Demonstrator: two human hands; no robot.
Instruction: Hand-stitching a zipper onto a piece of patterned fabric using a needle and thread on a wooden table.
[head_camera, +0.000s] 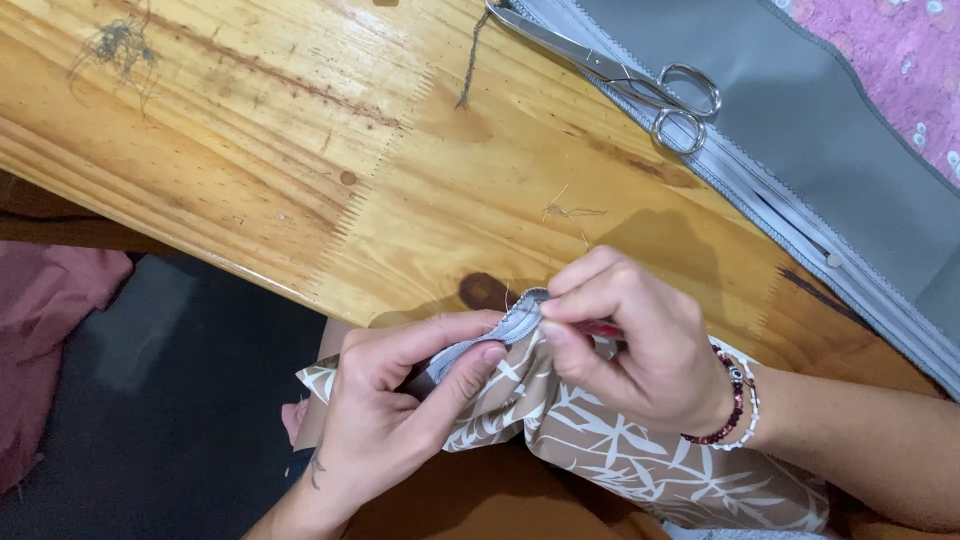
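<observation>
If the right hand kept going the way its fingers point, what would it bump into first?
Probably the left hand. The right hand points leftward, its fingertips already meeting the left fingers over the grey strip they pinch.

Single head view, looking steeply down, close over table edge (300, 270).

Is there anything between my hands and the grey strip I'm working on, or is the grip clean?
Nothing visible is in the way. The left hand pinches the grey strip at its edge, and the right hand meets it from the other side, holding a small reddish tool. The brown leaf-print fabric hangs below. The scissors lie apart.
</observation>
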